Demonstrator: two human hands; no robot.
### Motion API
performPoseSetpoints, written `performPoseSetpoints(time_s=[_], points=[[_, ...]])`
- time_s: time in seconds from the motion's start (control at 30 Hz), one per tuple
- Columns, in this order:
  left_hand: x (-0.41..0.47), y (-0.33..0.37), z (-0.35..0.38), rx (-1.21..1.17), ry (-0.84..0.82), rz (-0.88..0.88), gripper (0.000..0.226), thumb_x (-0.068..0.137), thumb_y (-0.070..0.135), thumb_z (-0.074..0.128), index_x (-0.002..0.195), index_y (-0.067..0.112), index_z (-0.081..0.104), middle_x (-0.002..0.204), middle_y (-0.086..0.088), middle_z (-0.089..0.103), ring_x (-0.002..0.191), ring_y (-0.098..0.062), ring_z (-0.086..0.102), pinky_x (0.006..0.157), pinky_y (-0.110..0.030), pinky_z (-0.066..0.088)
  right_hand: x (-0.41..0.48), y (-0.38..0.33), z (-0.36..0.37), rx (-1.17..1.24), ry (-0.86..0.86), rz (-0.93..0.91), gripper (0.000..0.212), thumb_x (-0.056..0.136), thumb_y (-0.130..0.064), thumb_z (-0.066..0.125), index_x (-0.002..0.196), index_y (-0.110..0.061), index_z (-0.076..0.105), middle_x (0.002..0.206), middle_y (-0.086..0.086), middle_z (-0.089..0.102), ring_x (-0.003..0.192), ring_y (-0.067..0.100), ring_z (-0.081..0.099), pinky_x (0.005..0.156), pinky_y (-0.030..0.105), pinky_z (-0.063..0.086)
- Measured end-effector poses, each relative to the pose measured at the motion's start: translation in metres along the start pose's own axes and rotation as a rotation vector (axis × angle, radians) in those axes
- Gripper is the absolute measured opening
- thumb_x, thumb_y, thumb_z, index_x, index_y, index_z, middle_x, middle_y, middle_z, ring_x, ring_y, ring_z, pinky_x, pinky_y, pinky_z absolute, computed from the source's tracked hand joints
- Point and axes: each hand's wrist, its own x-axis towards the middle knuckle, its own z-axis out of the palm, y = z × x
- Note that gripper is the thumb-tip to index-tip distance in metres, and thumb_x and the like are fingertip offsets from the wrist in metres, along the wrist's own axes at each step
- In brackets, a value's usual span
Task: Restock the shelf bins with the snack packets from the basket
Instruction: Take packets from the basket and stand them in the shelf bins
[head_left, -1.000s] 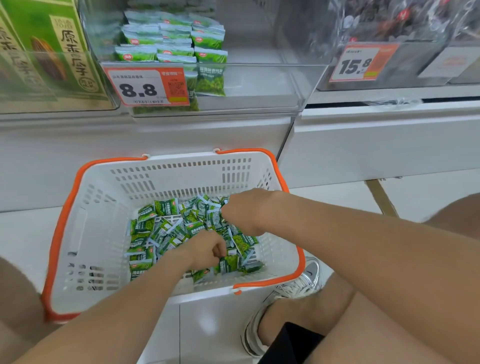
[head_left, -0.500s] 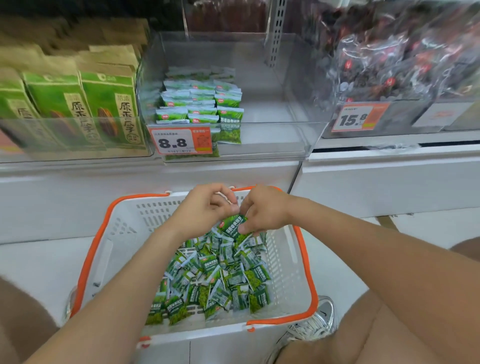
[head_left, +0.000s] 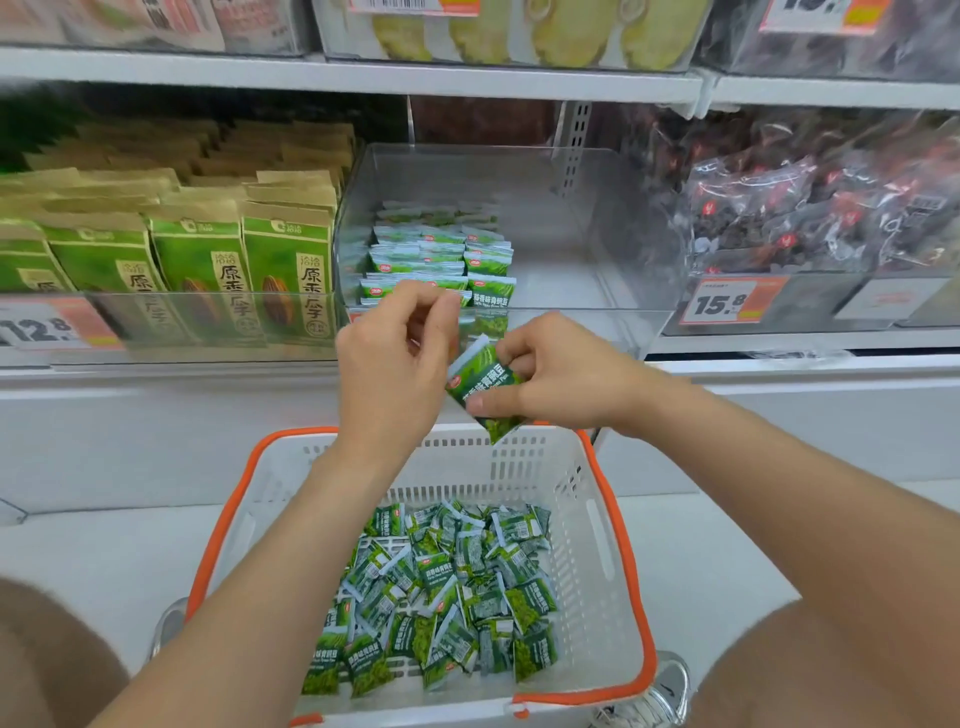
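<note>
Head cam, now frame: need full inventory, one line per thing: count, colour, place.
basket: one, white with orange rim, below the shelf
loose snack packets: many, green and white, piled in the basket
held packet: at least one, green, above the basket's far edge
clear bin: one, transparent, middle shelf, right part bare
stacked packets: many, green and white, left part of the clear bin
paper bags: several, green and brown, bin to the left
dark bags: several, dark with red marks, bin to the right
price tags: two readable, orange and white, bin fronts
shoe: one, grey, by the basket's near right corner
left hand: fingers curled, beside the held packet; grip unclear
right hand: pinches the held packet
</note>
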Motion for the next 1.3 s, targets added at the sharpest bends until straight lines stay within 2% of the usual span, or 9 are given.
performPoseSetpoints(time_s=[0.1,0.23,0.37,0.47,0.53,0.8,0.97,1.1,1.3], points=[[0.020,-0.002,-0.005,0.156,0.069,0.143,0.016,0.108,0.010,0.052,0.109,0.004,0.067,0.099,-0.003,0.067,0.090,-0.004,0.063,0.078,-0.022,0.047,0.008,-0.013,-0.023,0.158,0.210,-0.106,0.018,0.078,-0.023,0.090,0.087,-0.014,0.078,0.077,0.006,0.077,0.074,0.027,0.075,0.077,0.042,0.062],[0.045,-0.027,-0.003,0.527,-0.221,0.259,0.028,0.110,0.029,0.045,0.113,0.013,0.068,0.129,-0.005,0.066,0.123,-0.026,0.058,0.100,-0.047,0.045,0.035,-0.014,-0.047,0.172,0.490,-0.203,0.015,0.084,-0.022,0.087,0.098,-0.019,0.082,0.073,-0.014,0.076,0.066,-0.001,0.066,0.068,0.021,0.053],[0.057,-0.034,-0.001,0.697,-0.369,0.290,0.037,0.109,0.033,0.042,0.130,0.011,0.064,0.147,-0.009,0.058,0.142,-0.030,0.049,0.115,-0.049,0.038,0.072,0.005,-0.057,-0.151,0.458,0.024,0.038,0.078,-0.045,0.089,0.089,-0.010,0.080,0.060,-0.004,0.060,0.053,0.008,0.049,0.054,0.026,0.041],[0.060,-0.037,0.000,0.760,-0.463,0.229,0.049,0.110,0.034,0.037,0.153,0.013,0.047,0.162,-0.007,0.045,0.153,-0.024,0.035,0.126,-0.046,0.025,0.099,0.012,-0.059,-0.179,0.362,0.196,0.051,0.065,-0.049,0.096,0.092,-0.008,0.080,0.075,0.009,0.074,0.061,0.013,0.064,0.064,0.033,0.061],[0.059,-0.039,0.002,0.813,-0.468,0.221,0.053,0.109,0.035,0.027,0.153,0.015,0.048,0.160,-0.006,0.047,0.150,-0.023,0.039,0.125,-0.044,0.025,0.115,0.010,-0.061,-0.077,0.284,0.284,0.081,0.051,-0.051,0.101,0.109,-0.001,0.073,0.092,0.013,0.076,0.074,0.020,0.073,0.071,0.040,0.066],[0.058,-0.039,0.003,0.914,-0.490,0.191,0.049,0.106,0.035,0.025,0.129,0.017,0.063,0.126,-0.005,0.072,0.114,-0.027,0.066,0.105,-0.041,0.041,0.133,-0.004,-0.045,-0.400,0.100,0.433,0.087,0.048,-0.048,0.102,0.114,-0.005,0.066,0.104,0.004,0.072,0.085,0.025,0.068,0.075,0.030,0.057],[0.058,-0.038,0.004,0.925,-0.493,0.174,0.044,0.105,0.034,0.024,0.115,0.020,0.065,0.104,0.000,0.073,0.098,-0.024,0.067,0.094,-0.038,0.041,0.135,-0.004,-0.054,-0.203,0.250,0.368,0.052,0.057,-0.014,0.101,0.099,-0.006,0.071,0.085,0.009,0.075,0.074,0.024,0.076,0.078,0.040,0.065],[0.059,-0.038,0.005,0.921,-0.476,0.183,0.045,0.105,0.035,0.022,0.110,0.021,0.065,0.098,0.002,0.071,0.092,-0.023,0.065,0.090,-0.036,0.040,0.137,-0.002,-0.039,-0.434,0.261,0.249,0.041,0.068,-0.031,0.096,0.085,-0.013,0.064,0.080,-0.001,0.060,0.089,0.021,0.056,0.072,0.028,0.048],[0.059,-0.039,0.004,0.884,-0.457,0.186,0.043,0.106,0.035,0.021,0.106,0.023,0.063,0.094,0.004,0.068,0.090,-0.022,0.063,0.090,-0.036,0.039,0.130,-0.004,-0.041,-0.475,0.278,0.312,0.064,0.062,-0.052,0.096,0.092,-0.012,0.056,0.086,0.005,0.066,0.076,0.020,0.065,0.049,0.026,0.042]])
